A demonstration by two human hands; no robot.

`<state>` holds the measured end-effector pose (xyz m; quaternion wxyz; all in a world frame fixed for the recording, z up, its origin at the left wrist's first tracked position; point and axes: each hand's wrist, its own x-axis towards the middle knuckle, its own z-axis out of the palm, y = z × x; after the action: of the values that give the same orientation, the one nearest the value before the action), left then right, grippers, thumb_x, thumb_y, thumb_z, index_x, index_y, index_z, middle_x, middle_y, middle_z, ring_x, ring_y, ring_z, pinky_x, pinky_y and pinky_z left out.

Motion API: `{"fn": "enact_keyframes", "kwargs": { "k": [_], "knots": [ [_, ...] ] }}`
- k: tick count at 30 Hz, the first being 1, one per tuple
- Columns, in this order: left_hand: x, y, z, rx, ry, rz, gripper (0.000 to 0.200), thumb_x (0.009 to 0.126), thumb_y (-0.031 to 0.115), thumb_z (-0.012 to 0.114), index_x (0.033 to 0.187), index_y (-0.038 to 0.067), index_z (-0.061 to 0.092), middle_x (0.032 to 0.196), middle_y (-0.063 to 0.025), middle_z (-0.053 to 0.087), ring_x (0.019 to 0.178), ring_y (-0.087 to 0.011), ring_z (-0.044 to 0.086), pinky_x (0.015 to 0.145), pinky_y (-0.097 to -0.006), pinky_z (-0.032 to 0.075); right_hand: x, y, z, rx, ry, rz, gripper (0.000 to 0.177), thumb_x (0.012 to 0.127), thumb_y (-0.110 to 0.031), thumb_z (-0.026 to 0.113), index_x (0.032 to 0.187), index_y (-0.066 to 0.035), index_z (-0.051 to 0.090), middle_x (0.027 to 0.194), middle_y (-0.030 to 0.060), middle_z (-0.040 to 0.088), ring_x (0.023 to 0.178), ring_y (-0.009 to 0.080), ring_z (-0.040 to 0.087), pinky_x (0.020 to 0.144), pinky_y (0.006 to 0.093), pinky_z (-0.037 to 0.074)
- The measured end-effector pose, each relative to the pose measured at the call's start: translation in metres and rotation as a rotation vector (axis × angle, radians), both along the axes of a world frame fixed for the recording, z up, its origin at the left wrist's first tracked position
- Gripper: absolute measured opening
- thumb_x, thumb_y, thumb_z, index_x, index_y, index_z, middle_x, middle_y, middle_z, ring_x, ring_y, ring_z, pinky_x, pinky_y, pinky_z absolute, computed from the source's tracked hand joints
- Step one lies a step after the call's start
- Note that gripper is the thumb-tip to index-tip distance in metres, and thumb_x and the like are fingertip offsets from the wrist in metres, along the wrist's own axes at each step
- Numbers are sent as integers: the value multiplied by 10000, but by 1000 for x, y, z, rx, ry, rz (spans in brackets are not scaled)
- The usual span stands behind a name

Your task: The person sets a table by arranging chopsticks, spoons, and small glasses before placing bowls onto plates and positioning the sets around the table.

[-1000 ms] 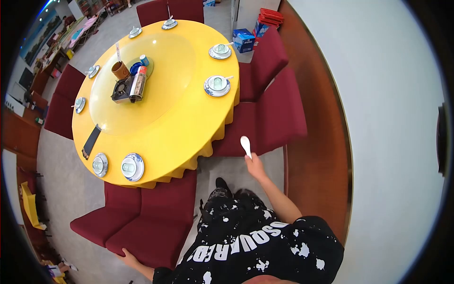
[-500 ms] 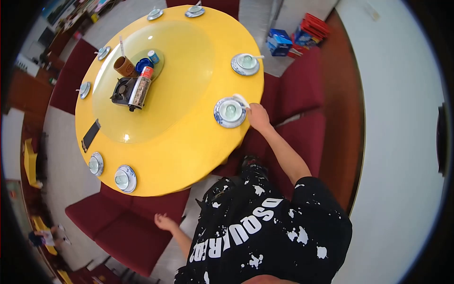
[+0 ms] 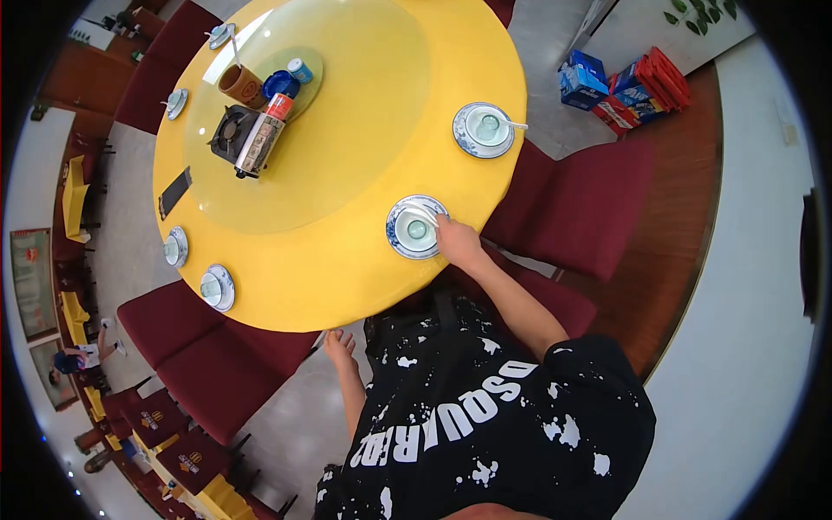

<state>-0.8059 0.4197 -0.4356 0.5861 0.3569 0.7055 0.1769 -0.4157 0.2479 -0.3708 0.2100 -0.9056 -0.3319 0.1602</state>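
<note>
My right hand (image 3: 459,242) reaches over the near edge of the round table, its fingers closed on the handle of a white spoon (image 3: 422,211). The spoon lies across the top of a small white bowl (image 3: 400,227). Inside that bowl is a pale green glass cup (image 3: 417,230), and beneath it is a blue-patterned plate (image 3: 397,243). My fingers cover the spoon's handle end and part of the plate's right rim. Lower down, my left hand (image 3: 341,347) hangs empty beside the table edge, fingers apart, near a dark red chair (image 3: 238,368).
Yellow cloth covers the table (image 3: 338,286), with a glass turntable (image 3: 373,130) bearing a portable stove (image 3: 234,133) and a brown pot (image 3: 241,87). Another place setting (image 3: 483,130) stands to the right. Boxes (image 3: 583,80) sit on the floor; a person (image 3: 82,357) is far left.
My view has shifted. My right hand has moved in toward the bowl, bringing the spoon from the bowl's side to lie over its top. My left hand has come up closer to the table edge.
</note>
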Motion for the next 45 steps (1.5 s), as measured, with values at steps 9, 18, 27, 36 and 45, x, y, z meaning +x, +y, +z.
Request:
{"fn": "enact_keyframes", "kwargs": {
  "k": [9,18,27,36,45],
  "knots": [
    [88,25,-14,-211,-3,216,739,972,610,458,1475,84,331,1413,-188,483,1191,-445,555,981,-620,438,-2,-14,1,-28,-76,35,198,911,-179,510,1002,-4,514,785,226,663,696,423,673,650,555,516],
    [78,30,-24,-282,13,120,788,973,611,454,1430,79,94,1387,-244,479,1159,-430,578,949,-648,448,-13,-14,1,150,14,-15,237,908,-205,567,1023,-10,496,839,220,642,704,406,656,648,534,532],
    [90,23,-14,-231,150,209,791,949,609,520,1461,38,323,1372,-221,503,1147,-439,575,949,-636,460,-13,-17,-8,-76,50,37,314,930,-256,599,1043,17,495,898,229,655,742,388,672,639,503,549],
    [90,21,-11,-212,140,224,877,922,616,564,1468,61,160,1402,-244,456,1154,-455,568,928,-648,475,111,-44,52,221,-51,-196,278,953,-194,557,1148,4,557,987,234,646,931,430,627,795,522,502],
    [87,23,-24,-204,147,233,876,925,623,546,1461,96,96,1431,-254,426,1168,-466,562,938,-657,461,294,-60,27,15,-345,-201,232,932,-186,595,1077,-5,599,968,220,667,922,426,630,798,519,494]
  ]
}}
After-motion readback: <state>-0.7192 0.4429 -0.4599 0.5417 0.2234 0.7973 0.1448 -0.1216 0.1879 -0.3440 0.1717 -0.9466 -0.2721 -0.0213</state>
